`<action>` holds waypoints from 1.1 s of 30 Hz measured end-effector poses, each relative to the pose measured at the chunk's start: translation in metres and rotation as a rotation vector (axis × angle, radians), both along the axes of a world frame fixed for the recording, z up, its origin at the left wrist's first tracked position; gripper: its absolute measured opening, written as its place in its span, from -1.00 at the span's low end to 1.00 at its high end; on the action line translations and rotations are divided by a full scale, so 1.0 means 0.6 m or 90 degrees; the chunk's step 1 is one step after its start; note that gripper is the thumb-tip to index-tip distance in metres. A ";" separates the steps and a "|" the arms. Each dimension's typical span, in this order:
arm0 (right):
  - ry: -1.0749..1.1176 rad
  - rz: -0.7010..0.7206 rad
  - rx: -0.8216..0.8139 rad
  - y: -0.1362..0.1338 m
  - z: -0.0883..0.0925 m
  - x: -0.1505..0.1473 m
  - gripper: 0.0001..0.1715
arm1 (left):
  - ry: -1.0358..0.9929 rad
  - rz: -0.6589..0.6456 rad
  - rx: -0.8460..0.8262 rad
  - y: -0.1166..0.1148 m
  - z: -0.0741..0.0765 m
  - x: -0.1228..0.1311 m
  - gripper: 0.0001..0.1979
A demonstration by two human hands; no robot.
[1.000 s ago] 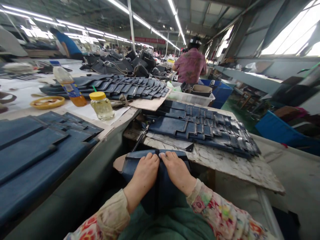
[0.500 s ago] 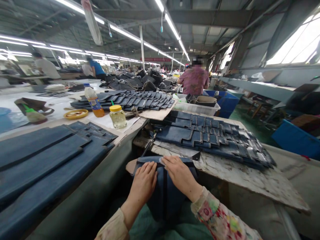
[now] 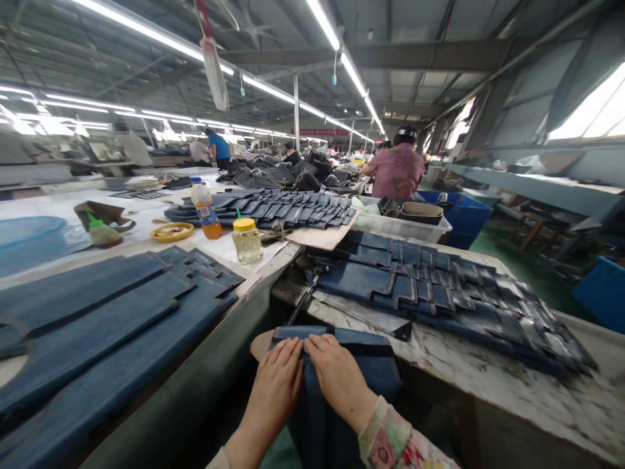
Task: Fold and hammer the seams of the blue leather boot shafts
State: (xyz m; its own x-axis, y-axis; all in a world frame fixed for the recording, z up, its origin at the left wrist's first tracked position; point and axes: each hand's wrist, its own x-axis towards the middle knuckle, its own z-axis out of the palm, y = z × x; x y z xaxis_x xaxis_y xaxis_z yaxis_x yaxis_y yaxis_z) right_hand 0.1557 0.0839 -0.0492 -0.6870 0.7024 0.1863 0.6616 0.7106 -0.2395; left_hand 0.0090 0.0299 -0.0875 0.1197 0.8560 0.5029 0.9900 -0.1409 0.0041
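Note:
A dark blue piece with black bands (image 3: 364,352) lies over a surface in front of me, its lower part hanging down. My left hand (image 3: 279,370) rests on its upper edge, fingers close together and tips at the black band. Beside it, my right hand (image 3: 336,372) presses on the same piece, the fingertips of both hands almost touching. Whether a small thing is under the fingers cannot be seen. A tan flap (image 3: 261,345) sticks out at the left of the piece.
Blue pieces (image 3: 122,326) lie on the left table, overlapping ones (image 3: 439,286) on the right board. A yellow-lidded jar (image 3: 247,242), a bottle (image 3: 208,212) and a yellow dish (image 3: 172,232) stand behind. A person in a purplish shirt (image 3: 398,170) is farther back.
The view has shifted, so the surroundings sit farther right and lower. My right hand has moved closer to my left hand, and the light spot by its fingertips is now covered.

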 end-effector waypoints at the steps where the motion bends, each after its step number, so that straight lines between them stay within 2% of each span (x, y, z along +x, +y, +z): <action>1: -0.002 0.007 -0.003 0.000 0.002 -0.008 -0.54 | 0.005 0.007 0.003 -0.001 0.000 -0.008 -0.63; 6: -0.008 0.045 0.018 0.001 0.006 -0.052 -0.54 | -0.010 0.051 -0.024 -0.010 -0.001 -0.045 -0.63; 10: -0.013 0.077 0.030 0.001 0.008 -0.083 -0.54 | -0.071 0.095 -0.061 -0.015 -0.005 -0.068 -0.63; 16: -0.003 0.080 0.031 0.004 0.005 -0.091 -0.54 | -0.137 0.128 -0.046 -0.018 -0.011 -0.063 -0.62; 22: 0.023 0.066 0.023 0.009 0.003 -0.039 -0.54 | -0.109 0.115 -0.056 -0.017 0.006 -0.036 -0.63; 27: 0.009 0.036 0.028 0.016 0.010 0.038 -0.53 | -0.137 0.089 -0.122 -0.011 0.035 -0.052 -0.69; 30: -0.010 0.000 0.055 0.014 0.011 0.079 -0.49 | -0.157 0.051 -0.180 0.012 0.063 -0.065 -0.72; 33: -0.040 -0.036 0.098 0.000 0.000 0.101 -0.40 | -0.170 0.021 -0.253 0.064 0.091 -0.070 -0.66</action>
